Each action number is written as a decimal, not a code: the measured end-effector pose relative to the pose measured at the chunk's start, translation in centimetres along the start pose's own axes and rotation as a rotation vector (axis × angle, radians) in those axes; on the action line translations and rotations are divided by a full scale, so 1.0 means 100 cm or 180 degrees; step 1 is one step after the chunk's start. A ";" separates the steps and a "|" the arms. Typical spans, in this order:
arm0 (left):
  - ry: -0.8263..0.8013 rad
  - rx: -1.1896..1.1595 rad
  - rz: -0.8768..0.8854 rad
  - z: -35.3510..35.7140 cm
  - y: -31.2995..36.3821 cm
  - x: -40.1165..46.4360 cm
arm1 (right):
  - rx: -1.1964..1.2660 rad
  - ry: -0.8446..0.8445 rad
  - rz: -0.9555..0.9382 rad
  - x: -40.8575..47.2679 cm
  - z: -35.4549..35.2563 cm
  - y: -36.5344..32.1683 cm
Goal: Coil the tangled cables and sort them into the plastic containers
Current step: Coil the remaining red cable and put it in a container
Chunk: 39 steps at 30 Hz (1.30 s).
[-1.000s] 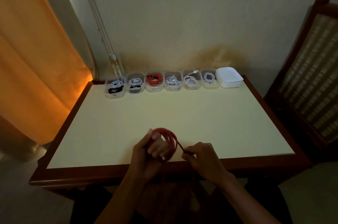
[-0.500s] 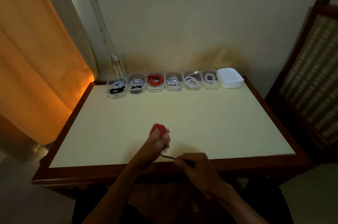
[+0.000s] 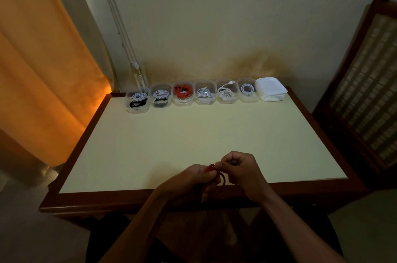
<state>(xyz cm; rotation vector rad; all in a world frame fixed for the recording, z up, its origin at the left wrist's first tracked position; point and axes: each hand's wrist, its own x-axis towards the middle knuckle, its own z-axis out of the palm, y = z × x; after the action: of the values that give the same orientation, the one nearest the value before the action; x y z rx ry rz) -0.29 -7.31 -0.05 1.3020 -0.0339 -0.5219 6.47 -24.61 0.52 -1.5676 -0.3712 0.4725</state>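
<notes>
**Red cable nearly coiled, hands now closed together over it**

Wide cream surface (image 3: 193, 134) with a dark wooden rim, bare across the middle from the back row down to the near edge, so plenty of open room for carrying a coil forward. Along the far edge, against the wall, a row of six clear plastic containers (image 3: 205, 99), each already holding coiled cables; third from the left holds a red coil (image 3: 182, 91), the likely home for this one. Just right of the row, a stack of white lids (image 3: 271, 91). Orange curtain at the left, wooden chair back at the right, both clear of the reach path.

Close to the near edge, partly overhanging it, both hands joined. A second ago a broad red loop stood round the left fingers with the right pulling a strand taut; now gathered tight into a small bundle. Left hand (image 3: 191, 179) curled round the red cable (image 3: 217, 174), right hand (image 3: 238, 168) pinching it at the top, knuckles bent. Probably tucking or wrapping the last end. A loose length hanging below the edge, in shadow and hard to follow; a snag on the rim possible when lifted
</notes>
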 end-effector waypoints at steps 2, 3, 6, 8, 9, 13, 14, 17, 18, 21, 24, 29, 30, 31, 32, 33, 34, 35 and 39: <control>-0.0041 0.0016 -0.0033 0.001 0.001 0.002 | 0.0057 0.0058 0.0018 0.001 -0.001 0.001; -0.0077 -0.0048 -0.0014 0.002 0.000 0.002 | 0.0071 0.0072 0.0013 0.002 -0.001 0.002; -0.0218 -0.0402 0.0178 0.004 -0.003 0.004 | 0.0065 0.0031 -0.0092 0.003 0.000 0.002; -0.0360 -0.0797 0.0341 0.005 -0.005 0.005 | 0.0091 -0.0012 -0.0199 0.004 0.001 0.006; -0.0427 -0.1035 0.0474 0.006 -0.005 0.004 | 0.0075 0.0006 -0.0235 0.005 0.001 0.009; -0.0188 -0.2384 0.1270 0.011 0.012 0.003 | -0.0658 -0.0178 -0.0267 0.004 0.003 0.027; 0.0142 -0.2474 0.1377 0.009 0.017 0.005 | -0.0925 -0.0578 -0.0127 0.000 0.004 0.027; 0.1408 -0.1476 0.1242 -0.005 0.020 0.016 | -0.1407 -0.1757 0.0194 -0.010 0.007 0.010; 0.1719 -0.0923 0.1060 -0.010 0.017 0.018 | -0.1282 -0.1823 0.0170 -0.012 0.008 0.000; 0.1731 0.0854 0.0565 -0.012 0.009 0.013 | -0.0299 -0.1405 0.0026 -0.008 0.005 -0.029; 0.1266 0.1237 0.0461 -0.002 0.011 0.004 | 0.0138 -0.0912 0.0051 0.003 -0.002 -0.034; 0.0754 0.0430 0.0474 0.010 0.008 0.006 | -0.0032 -0.0360 0.0089 0.011 -0.007 -0.026; 0.0698 0.0283 0.0546 0.011 0.007 0.005 | -0.0066 -0.0291 0.0087 0.012 -0.008 -0.025; 0.0648 0.0177 0.0626 0.012 0.007 0.003 | -0.0110 -0.0235 0.0081 0.012 -0.008 -0.023; 0.0613 0.0102 0.0698 0.013 0.007 0.002 | -0.0145 -0.0200 0.0086 0.012 -0.008 -0.022; 0.0587 0.0026 0.0750 0.015 0.008 0.000 | -0.0154 -0.0187 0.0091 0.012 -0.008 -0.020; 0.0553 -0.0061 0.0803 0.015 0.010 0.000 | -0.0138 -0.0190 0.0080 0.013 -0.008 -0.018; 0.0519 -0.0149 0.0875 0.016 0.011 -0.001 | -0.0111 -0.0202 0.0051 0.013 -0.008 -0.015; 0.0509 -0.0909 0.1365 0.020 0.020 -0.004 | -0.0252 -0.0355 0.0068 0.010 -0.011 -0.003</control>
<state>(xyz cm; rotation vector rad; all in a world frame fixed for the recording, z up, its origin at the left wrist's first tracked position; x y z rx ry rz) -0.57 -8.60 2.44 1.0137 -0.0997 -0.0513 7.92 -25.03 0.79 -1.6272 -0.4638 0.5693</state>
